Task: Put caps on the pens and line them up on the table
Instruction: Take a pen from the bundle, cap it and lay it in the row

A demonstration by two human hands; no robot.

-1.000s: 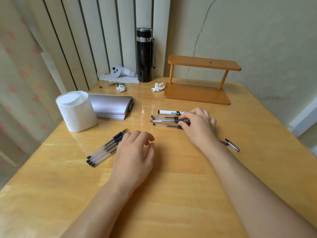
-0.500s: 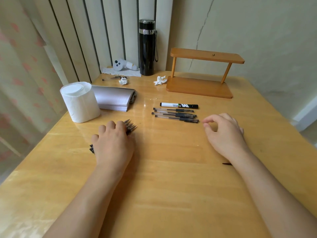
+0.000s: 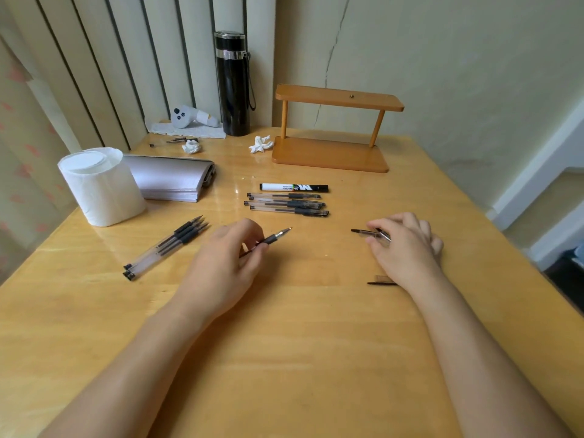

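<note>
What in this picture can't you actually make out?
- Head view: rear of the pen, hidden inside the left hand.
- Most of the cap, covered by the right hand.
- Marker label: too small.
- Dark item: partly behind the wrist.

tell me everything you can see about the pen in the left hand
The pen is uncapped, with a dark grip section, a short metallic cone and a fine tip pointing up and to the right, toward the right hand. The left hand pinches it just behind the grip; the rest of the barrel is hidden by the fingers. It seems lifted slightly above the table, tilted, touching nothing but the hand.
</note>
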